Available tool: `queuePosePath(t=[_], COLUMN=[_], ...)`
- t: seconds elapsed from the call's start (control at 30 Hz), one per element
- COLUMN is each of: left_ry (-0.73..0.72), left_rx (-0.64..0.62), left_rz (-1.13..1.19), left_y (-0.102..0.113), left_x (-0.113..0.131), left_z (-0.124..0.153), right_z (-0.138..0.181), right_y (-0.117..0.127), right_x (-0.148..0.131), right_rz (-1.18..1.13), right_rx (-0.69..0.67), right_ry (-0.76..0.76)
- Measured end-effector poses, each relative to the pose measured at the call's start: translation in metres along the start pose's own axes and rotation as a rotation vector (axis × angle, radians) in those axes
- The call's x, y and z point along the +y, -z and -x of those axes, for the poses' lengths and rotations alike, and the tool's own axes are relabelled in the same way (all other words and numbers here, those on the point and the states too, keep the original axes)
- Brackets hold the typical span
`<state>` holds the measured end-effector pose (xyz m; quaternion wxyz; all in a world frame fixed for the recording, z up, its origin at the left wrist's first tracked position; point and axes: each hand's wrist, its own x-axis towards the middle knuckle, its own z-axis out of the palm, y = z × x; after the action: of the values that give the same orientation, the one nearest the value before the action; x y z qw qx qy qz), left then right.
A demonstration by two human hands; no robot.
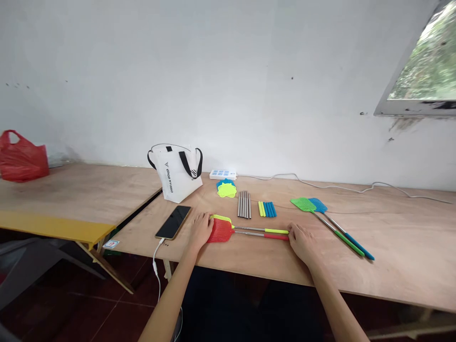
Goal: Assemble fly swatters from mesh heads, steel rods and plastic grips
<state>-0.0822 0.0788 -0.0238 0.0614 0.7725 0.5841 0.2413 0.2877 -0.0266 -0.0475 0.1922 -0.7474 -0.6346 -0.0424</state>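
Two fly swatters lie side by side near the table's front edge: a red one [220,232] with a red grip and a yellow one [221,218] with a yellow grip [276,231]. My left hand [200,229] rests flat on the table with its fingers touching the red head. At the handle ends, my right hand [301,242] lies with fingertips against the grips. Neither hand holds anything. Behind them lie a row of metal rods [244,204] and a row of yellow and blue grips [267,209].
A green swatter [304,204] and a blue swatter [318,205] lie to the right. A phone [173,222] on a cable, a white tote bag [177,174], loose swatter heads [226,188], a power strip [223,174] and a red plastic bag [22,157] are also here.
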Motion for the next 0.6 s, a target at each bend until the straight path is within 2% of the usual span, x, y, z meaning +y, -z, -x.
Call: queuePosePath(t=[0.37, 0.6], left_ry=[0.036, 0.006], left_rx=[0.003, 0.028], left_rz=[0.081, 0.265], left_y=[-0.002, -0.004], left_x=[-0.005, -0.017], left_z=[-0.003, -0.007], right_z=[0.000, -0.001], right_y=[0.001, 0.001], right_x=[0.000, 0.000], right_rz=[0.004, 0.010], right_rx=[-0.015, -0.033], right_ry=[-0.005, -0.020])
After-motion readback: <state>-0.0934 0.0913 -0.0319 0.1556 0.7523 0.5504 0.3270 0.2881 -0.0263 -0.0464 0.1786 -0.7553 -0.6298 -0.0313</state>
